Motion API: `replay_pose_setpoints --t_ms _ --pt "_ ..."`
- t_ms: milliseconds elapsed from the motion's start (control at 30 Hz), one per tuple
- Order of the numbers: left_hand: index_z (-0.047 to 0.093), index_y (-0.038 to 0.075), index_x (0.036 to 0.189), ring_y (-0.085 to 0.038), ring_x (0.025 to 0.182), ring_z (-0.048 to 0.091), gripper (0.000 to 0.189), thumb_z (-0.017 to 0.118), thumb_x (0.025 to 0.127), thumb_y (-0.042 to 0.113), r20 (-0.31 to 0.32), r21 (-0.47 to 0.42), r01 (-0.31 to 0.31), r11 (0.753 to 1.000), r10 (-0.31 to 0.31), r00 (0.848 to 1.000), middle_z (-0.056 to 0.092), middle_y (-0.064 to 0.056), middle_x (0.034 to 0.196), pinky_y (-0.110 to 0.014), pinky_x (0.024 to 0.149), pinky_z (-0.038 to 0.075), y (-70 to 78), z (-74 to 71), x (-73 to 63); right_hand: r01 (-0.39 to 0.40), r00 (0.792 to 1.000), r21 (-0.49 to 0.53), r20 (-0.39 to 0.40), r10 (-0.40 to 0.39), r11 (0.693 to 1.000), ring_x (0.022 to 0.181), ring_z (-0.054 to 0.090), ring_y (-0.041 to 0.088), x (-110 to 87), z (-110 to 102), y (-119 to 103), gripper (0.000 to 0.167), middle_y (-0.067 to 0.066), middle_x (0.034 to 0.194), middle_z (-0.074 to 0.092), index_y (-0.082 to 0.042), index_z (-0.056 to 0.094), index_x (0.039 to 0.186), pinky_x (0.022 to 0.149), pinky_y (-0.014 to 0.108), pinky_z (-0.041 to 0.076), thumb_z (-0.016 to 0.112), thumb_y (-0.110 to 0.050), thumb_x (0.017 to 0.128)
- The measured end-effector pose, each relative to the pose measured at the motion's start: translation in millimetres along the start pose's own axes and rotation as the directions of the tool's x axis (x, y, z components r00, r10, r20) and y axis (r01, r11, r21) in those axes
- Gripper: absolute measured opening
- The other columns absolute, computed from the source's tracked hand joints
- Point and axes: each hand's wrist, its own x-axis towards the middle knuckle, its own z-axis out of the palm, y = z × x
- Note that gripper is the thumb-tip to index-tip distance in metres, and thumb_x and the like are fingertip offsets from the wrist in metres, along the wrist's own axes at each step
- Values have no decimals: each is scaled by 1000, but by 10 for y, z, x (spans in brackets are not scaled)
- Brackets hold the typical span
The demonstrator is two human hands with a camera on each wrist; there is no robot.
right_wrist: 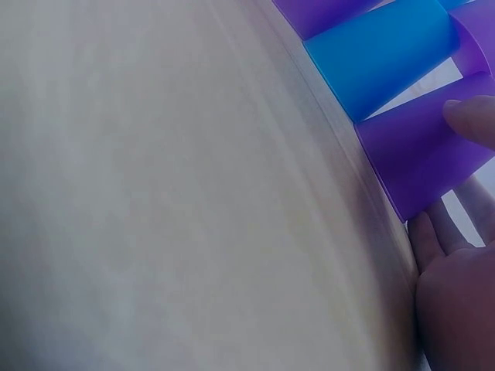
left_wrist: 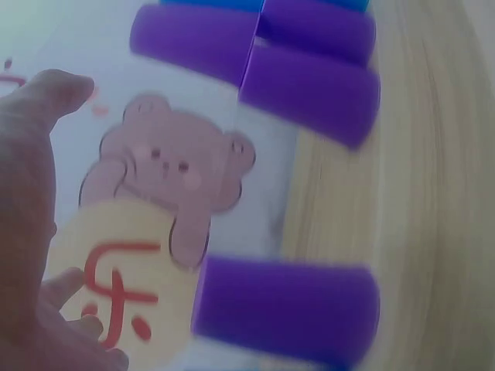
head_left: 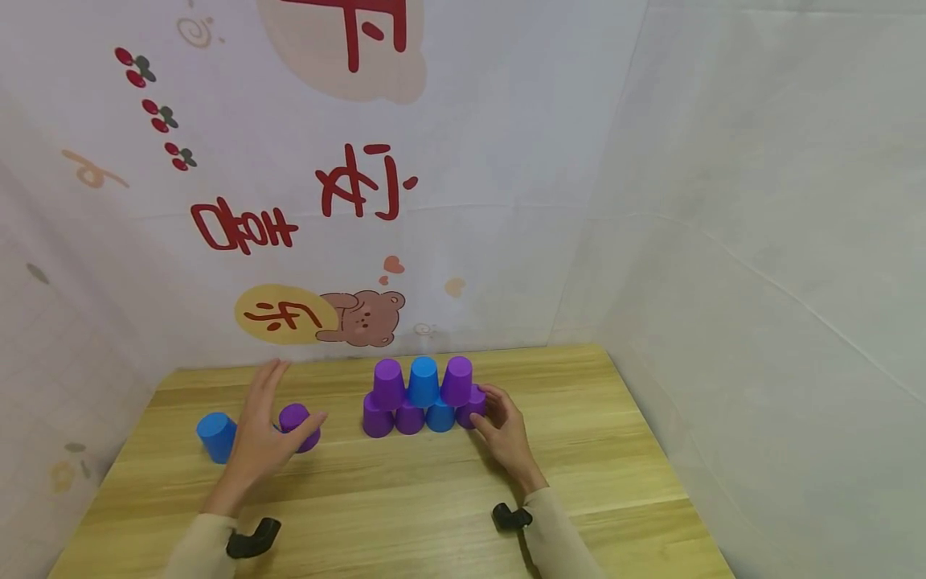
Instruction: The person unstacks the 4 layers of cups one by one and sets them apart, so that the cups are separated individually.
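Right hand [head_left: 505, 433] pinches an end cup [right_wrist: 418, 151], likely squaring the stack [head_left: 424, 384]; empty left hand [head_left: 259, 441] should next grasp the purple spare [head_left: 293, 415].

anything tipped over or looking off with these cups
Nothing stands out: the two-row cup stack looks even, and the loose purple cup and leftmost blue cup near the left hand also stand rim down.

Behind a yellowish wood-grain tabletop [head_left: 608, 466], a white fabric backdrop [head_left: 506, 161] is printed with red-and-green cherries [head_left: 149, 106], thick red characters [head_left: 352, 181] and a brown cartoon bear [head_left: 372, 326].
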Motion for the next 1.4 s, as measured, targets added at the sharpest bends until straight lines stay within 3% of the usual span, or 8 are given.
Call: replay_pose_setpoints --t_ms 200,567,767,1033,1167,1400 --pt "35 21 178 -58 170 23 104 92 92 33 78 -13 -20 1000 21 997 27 -22 186 -96 121 27 154 263 72 23 1000 -2 -5 -23 1000 143 67 39 -7 1 -1 56 27 156 66 -4 59 155 120 28 58 75 7 103" --pt "30 23 179 -53 171 28 102 89 97 39 176 -73 -18 997 30 984 29 -17 187 -89 128 30 395 654 192 -18 1000 -6 -2 18 1000 139 69 11 -7 -5 -31 57 22 157 67 -7 59 156 123 34 57 74 7 103" --pt "36 20 177 -50 171 31 93 86 101 36 155 -110 -15 994 32 987 34 -16 185 -86 130 31 438 807 242 -21 1000 -8 2 21 1000 139 68 9 -9 -6 -26 57 22 158 66 -8 58 156 124 35 56 74 8 103" --pt "53 10 165 -45 151 59 75 87 100 19 69 -198 -78 977 93 993 58 -18 166 -71 123 53 456 944 288 -1 1000 -2 0 1 1000 138 68 6 -7 0 -23 56 25 156 66 -4 58 155 123 31 56 74 8 103" --pt "56 12 162 -42 144 65 70 87 100 16 57 -218 -90 972 104 993 63 -16 159 -69 121 56 451 996 298 -7 1000 -7 -2 7 1000 140 69 12 -8 1 -22 56 24 156 67 -5 59 155 123 32 56 73 9 103" --pt "61 13 157 -42 139 70 60 84 101 10 43 -245 -89 965 103 994 68 -15 151 -66 118 59 438 1053 319 -13 1000 -6 -5 13 1000 147 65 39 -9 7 -19 56 24 156 67 -7 59 155 124 32 56 74 9 103"
